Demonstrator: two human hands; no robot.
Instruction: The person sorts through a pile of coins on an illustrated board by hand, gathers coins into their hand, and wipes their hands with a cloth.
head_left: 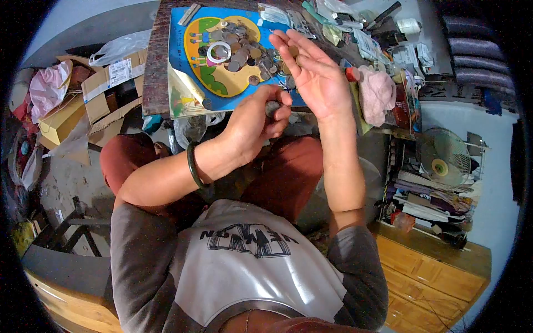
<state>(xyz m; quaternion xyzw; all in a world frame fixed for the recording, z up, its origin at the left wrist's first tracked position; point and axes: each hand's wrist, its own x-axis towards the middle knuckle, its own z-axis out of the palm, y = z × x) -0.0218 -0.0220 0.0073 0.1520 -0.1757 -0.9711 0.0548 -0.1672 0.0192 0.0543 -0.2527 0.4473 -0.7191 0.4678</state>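
Observation:
My left hand (252, 119), with a dark bangle (193, 165) on the wrist, is in front of the table edge. Its fingers curl round a grey coin (271, 107); any others inside the fist are hidden. My right hand (321, 83) is raised at the right of the coin pile, palm showing and fingers stretched. A brownish coin (293, 51) shows between those fingers; whether it rests on them or lies behind is unclear. Loose coins (239, 55) are heaped on a blue picture sheet (180, 50). A white ring (219, 53) sits among them.
The wooden table (158, 61) carries a pink cloth (376, 94), a red cap (353, 74) and clutter along its right side. Cardboard boxes (114, 83) stand at the left. A fan (444, 161) and a wooden drawer unit (427, 277) are at the right.

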